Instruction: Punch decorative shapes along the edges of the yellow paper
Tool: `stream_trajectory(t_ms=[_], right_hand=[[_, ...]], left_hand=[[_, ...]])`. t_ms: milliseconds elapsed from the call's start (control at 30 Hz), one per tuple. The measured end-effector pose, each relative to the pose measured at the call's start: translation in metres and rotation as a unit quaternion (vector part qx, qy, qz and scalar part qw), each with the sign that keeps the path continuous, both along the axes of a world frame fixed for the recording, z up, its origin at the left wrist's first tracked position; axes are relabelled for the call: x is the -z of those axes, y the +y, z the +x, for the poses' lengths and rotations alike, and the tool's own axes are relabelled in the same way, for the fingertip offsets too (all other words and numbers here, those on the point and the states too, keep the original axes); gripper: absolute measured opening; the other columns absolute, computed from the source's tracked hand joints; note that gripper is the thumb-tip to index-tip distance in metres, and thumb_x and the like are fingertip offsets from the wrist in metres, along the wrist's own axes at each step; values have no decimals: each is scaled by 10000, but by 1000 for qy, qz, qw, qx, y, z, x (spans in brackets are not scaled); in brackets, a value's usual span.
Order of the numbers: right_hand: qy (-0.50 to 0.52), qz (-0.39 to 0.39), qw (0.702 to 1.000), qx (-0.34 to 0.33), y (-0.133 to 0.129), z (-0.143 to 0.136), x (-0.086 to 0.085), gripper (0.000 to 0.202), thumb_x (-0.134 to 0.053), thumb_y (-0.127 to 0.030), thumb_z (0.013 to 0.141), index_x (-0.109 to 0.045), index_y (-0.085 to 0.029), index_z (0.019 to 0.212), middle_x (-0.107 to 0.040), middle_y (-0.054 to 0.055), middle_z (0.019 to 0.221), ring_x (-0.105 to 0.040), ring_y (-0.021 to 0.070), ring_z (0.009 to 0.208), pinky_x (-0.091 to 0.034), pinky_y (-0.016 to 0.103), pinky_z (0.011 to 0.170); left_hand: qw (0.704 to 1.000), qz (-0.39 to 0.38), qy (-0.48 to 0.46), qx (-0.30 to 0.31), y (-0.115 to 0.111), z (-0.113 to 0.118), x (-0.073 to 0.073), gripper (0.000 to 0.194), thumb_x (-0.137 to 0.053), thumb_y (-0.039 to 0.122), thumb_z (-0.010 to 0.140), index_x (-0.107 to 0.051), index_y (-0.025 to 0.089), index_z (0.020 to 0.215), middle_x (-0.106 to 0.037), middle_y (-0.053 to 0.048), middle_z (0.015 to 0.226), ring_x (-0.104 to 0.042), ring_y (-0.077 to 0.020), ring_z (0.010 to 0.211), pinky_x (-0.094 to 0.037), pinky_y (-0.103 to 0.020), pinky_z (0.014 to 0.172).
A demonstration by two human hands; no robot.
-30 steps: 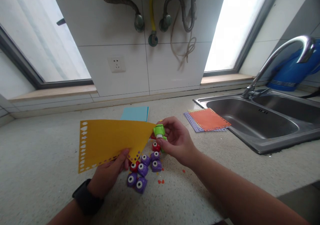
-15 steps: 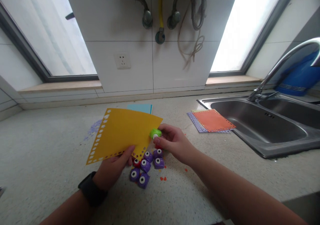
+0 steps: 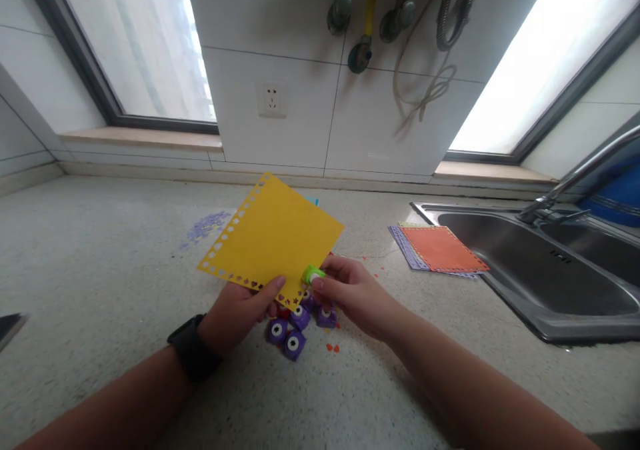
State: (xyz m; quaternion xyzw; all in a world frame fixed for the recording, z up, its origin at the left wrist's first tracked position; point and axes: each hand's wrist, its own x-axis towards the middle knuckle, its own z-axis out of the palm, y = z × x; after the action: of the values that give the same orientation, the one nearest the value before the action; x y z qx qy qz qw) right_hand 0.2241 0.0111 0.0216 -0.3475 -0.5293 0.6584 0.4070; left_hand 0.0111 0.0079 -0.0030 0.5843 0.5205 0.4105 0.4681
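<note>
My left hand (image 3: 250,305) pinches the near edge of a yellow sheet of paper (image 3: 275,233), thumb on top. Small punched shapes run along the sheet's left edge and part of its near edge. Between the thumb and fingers of my right hand (image 3: 350,289) is a green craft punch (image 3: 313,275) with a white button, set at the sheet's right edge. Whether the paper sits in its slot I cannot tell. Several purple craft punches (image 3: 294,345) lie below the sheet's near corner, with something red partly hidden among them.
Punched sheets with an orange one (image 3: 445,249) on top lie beside the steel sink (image 3: 505,283). Purple paper bits (image 3: 205,229) are scattered at the left. A blue sheet (image 3: 313,201) shows behind the yellow one. Red bits (image 3: 333,348) lie near the punches.
The yellow sheet has turned clockwise, its right corner now lower and nearer my right hand. The green punch has come against the sheet's edge. My view has tilted and shifted left.
</note>
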Motion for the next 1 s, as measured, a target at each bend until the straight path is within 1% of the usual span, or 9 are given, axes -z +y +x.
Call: stream_trajectory(t_ms=[67, 167, 300, 400, 633, 833, 1000], right_hand=[[-2, -12, 1000, 0, 0, -1, 1, 309, -816, -396, 783, -698, -171, 959, -634, 5, 728, -536, 112, 597, -418, 256, 554], [-3, -26, 1000, -7, 1, -1, 1, 277, -795, -391, 807, -689, -166, 930, -633, 8, 714, -543, 111, 598, -418, 246, 541], [-13, -47, 999, 0, 1, -3, 2, 261, -781, -397, 823, -672, -161, 847, -620, 2, 671, -523, 94, 557, -391, 229, 502], [-19, -57, 998, 12, 1, -5, 3, 274, -788, -399, 811, -657, -158, 813, -619, -1, 652, -526, 93, 540, -399, 230, 494], [-26, -47, 998, 20, 3, -6, 4, 277, -780, -406, 810, -659, -161, 854, -623, -3, 641, -533, 94, 519, -389, 232, 473], [-29, -36, 998, 35, 3, -7, 6, 245, -769, -376, 818, -653, -162, 849, -629, -1, 654, -544, 93, 525, -403, 234, 491], [-33, -28, 998, 35, 4, -8, 7, 251, -769, -383, 822, -646, -164, 824, -630, 3, 660, -547, 98, 539, -404, 239, 496]], left_hand=[[1000, -11, -12, -6, 0, 1, -2, 364, -662, 485, 778, -588, 193, 574, -568, 15, 462, -455, -111, 397, -354, -255, 421], [1000, -9, -20, 5, 1, 2, -4, 351, -656, 457, 784, -570, 195, 566, -554, 26, 453, -455, -101, 393, -350, -239, 405], [999, 1, -27, 33, 3, 0, -2, 325, -627, 425, 825, -588, 192, 602, -570, 28, 469, -469, -97, 394, -362, -226, 394], [999, 4, -28, 38, 4, 0, 0, 321, -626, 416, 831, -596, 189, 606, -573, 25, 467, -472, -97, 386, -361, -224, 385], [998, -4, -36, 41, 7, 0, 3, 337, -646, 436, 826, -605, 185, 605, -583, 19, 468, -483, -100, 378, -373, -223, 374], [999, -5, -37, 35, 7, 0, 6, 312, -642, 426, 832, -623, 191, 627, -608, 10, 476, -492, -107, 373, -377, -228, 372], [999, -6, -36, 36, 7, 0, 4, 328, -644, 436, 825, -616, 196, 602, -599, 8, 476, -501, -115, 382, -386, -237, 381]])
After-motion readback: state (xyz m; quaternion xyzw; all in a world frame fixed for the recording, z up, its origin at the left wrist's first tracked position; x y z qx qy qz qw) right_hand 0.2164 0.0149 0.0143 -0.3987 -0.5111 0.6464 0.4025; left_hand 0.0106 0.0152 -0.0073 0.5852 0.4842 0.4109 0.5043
